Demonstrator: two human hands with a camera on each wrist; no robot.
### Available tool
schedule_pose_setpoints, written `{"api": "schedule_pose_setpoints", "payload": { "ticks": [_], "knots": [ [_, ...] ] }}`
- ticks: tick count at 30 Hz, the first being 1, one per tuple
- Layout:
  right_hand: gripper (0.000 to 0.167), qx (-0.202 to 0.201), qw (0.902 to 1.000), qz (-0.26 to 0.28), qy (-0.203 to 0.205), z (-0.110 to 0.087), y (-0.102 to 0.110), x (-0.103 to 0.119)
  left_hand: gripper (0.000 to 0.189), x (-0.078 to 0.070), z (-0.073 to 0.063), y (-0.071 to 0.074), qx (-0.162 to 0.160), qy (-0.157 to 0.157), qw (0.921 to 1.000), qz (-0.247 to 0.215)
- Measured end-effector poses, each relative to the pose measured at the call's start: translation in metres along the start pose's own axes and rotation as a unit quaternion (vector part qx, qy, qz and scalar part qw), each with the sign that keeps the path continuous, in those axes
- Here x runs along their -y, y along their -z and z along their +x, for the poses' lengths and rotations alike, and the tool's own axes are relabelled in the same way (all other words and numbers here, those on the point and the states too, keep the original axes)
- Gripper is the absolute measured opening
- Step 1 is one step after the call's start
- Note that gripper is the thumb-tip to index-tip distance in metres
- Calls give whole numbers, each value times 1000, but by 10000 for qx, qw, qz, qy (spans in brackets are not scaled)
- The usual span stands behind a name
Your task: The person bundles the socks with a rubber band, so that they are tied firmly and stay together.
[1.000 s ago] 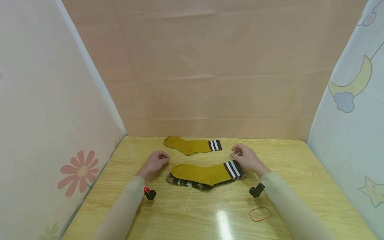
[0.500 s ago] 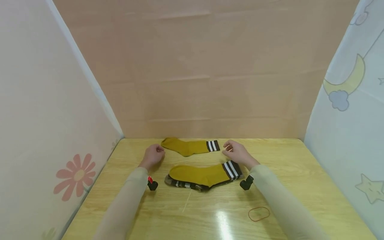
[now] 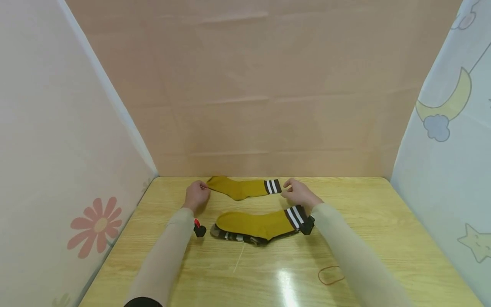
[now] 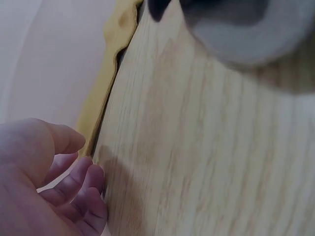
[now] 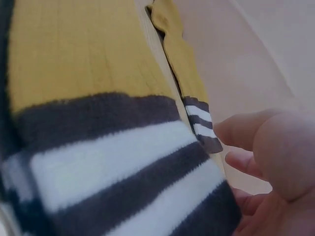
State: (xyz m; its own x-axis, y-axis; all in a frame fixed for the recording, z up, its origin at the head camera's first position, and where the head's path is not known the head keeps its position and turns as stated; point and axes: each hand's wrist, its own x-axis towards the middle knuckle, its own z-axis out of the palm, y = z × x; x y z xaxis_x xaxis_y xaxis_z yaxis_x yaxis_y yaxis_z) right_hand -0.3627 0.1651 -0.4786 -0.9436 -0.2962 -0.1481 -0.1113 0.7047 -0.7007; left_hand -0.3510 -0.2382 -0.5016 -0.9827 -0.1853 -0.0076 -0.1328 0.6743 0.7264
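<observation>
A mustard sock point(image 3: 245, 188) with a dark, white-striped cuff lies flat along the table's far edge. My left hand point(image 3: 197, 195) is at its toe end; in the left wrist view the loosely bent thumb point(image 4: 69, 139) and fingers stand apart on either side of the sock's tip point(image 4: 88, 132). Just off the striped cuff point(image 5: 201, 120), my right hand point(image 3: 300, 193) has its thumb and fingers spread, holding nothing. Nearer to me, a second mustard sock point(image 3: 249, 224) lies on top of several darker, patterned socks point(image 3: 234, 236), mostly hidden beneath it.
A thin reddish rubber band point(image 3: 330, 282) lies on the wooden table point(image 3: 215, 277), beside the right forearm. Cloth walls enclose the table at the back point(image 3: 245, 106) and both sides. Dark wrist cameras point(image 3: 199, 230) jut inward over the table, the right one overlapping the sock pile's cuff.
Both hands have moved away from me and past the sock pile, to the two ends of the far sock. The right hand has also moved left. The socks lie as before.
</observation>
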Motion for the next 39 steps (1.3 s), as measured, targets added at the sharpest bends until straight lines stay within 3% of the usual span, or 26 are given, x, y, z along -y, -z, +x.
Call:
{"api": "schedule_pose_setpoints", "payload": {
  "ticks": [5,12,20,31,39],
  "knots": [
    [50,169,9984,394,-368,6,-3,0,26,1,4,1,56,105,9999,2],
    [55,107,9990,322,-289,14,-5,1,40,-1,13,0,206,317,9992,-132],
    [51,64,9992,269,-292,24,-6,3,59,-5,20,1,136,512,9985,-152],
    [52,-101,9982,-520,-284,26,-14,4,53,-5,21,-3,236,473,9982,-286],
    [55,53,9985,-412,-350,24,-11,7,53,-10,15,0,274,400,9987,-141]
  ]
}}
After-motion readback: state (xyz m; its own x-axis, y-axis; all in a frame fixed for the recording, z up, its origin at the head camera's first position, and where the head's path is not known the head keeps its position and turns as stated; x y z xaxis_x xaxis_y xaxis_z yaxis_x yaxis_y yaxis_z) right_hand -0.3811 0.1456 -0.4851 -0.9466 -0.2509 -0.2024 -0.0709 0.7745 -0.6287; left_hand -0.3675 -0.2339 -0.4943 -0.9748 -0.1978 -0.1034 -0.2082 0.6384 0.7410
